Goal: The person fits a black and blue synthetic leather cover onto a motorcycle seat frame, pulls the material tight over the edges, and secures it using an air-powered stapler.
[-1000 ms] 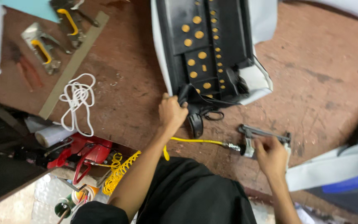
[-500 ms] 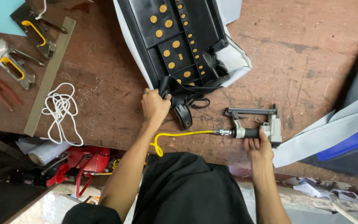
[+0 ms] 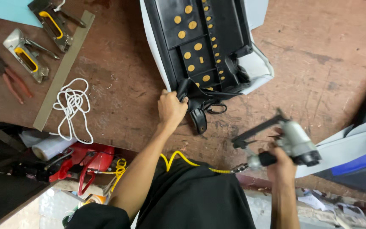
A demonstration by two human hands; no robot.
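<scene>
On the brown tabletop, a black seat base with round yellow plugs lies underside up, its white cover wrapping the near edge. Left hand has its grip closed on the black flap of material at the seat's near corner, pinching it against the base. Right hand is closed around the handle of a pneumatic stapler, held lifted just off the tabletop and tilted, well apart from the seat; yellow coiled air hose trails from it across the person's lap. Judgement: to fix the flap cleanly, keep it pulled taut and flat, set the stapler nose square on the material beside the fingers, not over them, and leave hose slack. Two manual staple guns, red-handled pliers and white cord lie untouched at left.
</scene>
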